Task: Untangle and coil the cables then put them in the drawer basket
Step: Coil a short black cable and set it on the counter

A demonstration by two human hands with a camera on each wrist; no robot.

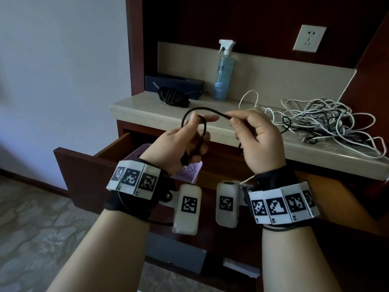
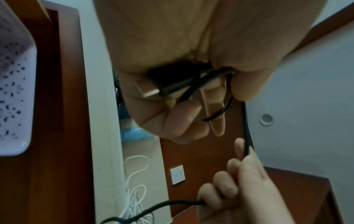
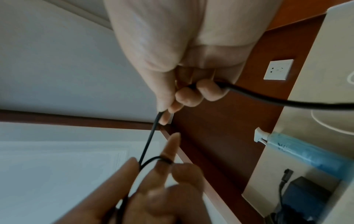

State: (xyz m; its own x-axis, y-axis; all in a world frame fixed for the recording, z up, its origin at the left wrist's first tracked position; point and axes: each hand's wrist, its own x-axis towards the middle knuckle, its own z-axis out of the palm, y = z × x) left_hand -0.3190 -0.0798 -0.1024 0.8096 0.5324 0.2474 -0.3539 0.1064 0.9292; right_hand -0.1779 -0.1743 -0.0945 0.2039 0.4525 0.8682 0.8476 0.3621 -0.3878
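A thin black cable (image 1: 201, 110) arcs between both hands above the open drawer. My left hand (image 1: 189, 140) holds loops of it wound round the fingers, with its plug (image 2: 164, 84) tucked in the palm. My right hand (image 1: 250, 135) pinches the cable (image 3: 151, 136) between thumb and forefinger and lets it trail out past the curled fingers. A tangle of white and black cables (image 1: 322, 121) lies on the counter at the right. A coiled black cable (image 1: 173, 96) rests at the counter's back left. The lilac perforated basket (image 1: 189, 172) sits in the drawer under my left wrist.
A blue spray bottle (image 1: 224, 70) and a dark flat box (image 1: 174, 83) stand at the back of the pale counter (image 1: 136, 110). A wall socket (image 1: 309, 38) is above. The open wooden drawer (image 1: 84, 165) juts toward me; patterned carpet lies at the left.
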